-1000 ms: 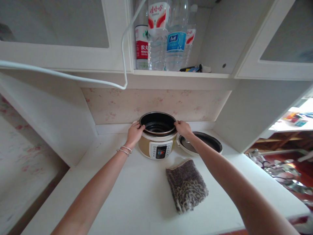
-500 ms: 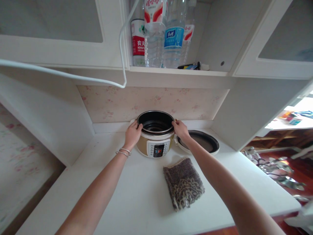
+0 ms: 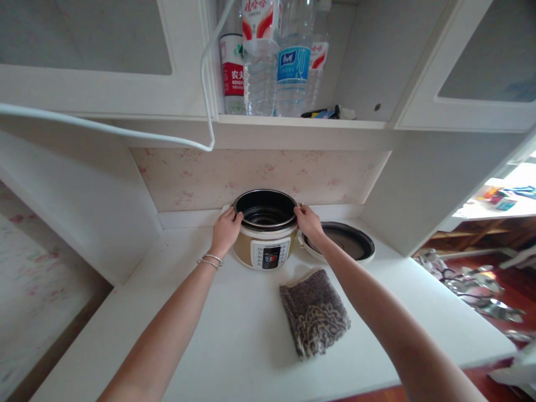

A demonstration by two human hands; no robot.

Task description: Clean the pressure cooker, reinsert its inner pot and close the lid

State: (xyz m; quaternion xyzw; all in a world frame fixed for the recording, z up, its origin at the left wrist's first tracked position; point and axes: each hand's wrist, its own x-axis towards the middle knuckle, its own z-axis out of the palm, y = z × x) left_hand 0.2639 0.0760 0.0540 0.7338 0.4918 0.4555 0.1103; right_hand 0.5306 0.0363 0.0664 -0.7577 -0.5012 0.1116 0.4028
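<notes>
A white and gold electric cooker (image 3: 243,248) stands on the white counter with its control panel facing me. Its black inner pot (image 3: 264,215) sits a little proud of the body, and the inside that shows is dark and bare. My left hand (image 3: 226,228) grips the pot's rim at the left, thumb on the near side. On the opposite side of the rim, my right hand (image 3: 309,221) is closed the same way. Behind my right forearm lies the round lid (image 3: 341,240), dark inside up. A folded grey-brown patterned cloth (image 3: 316,312) rests in front of the cooker.
Above the counter (image 3: 234,340), an open cabinet shelf (image 3: 352,124) holds several plastic bottles (image 3: 293,72). A white cable (image 3: 167,137) hangs across the upper left. Side panels close in the counter at left and right. Shiny metal items (image 3: 473,285) lie lower right.
The view has shifted very slightly. Both hands stay on the pot's rim, and the pot, lid and cloth have not visibly moved.
</notes>
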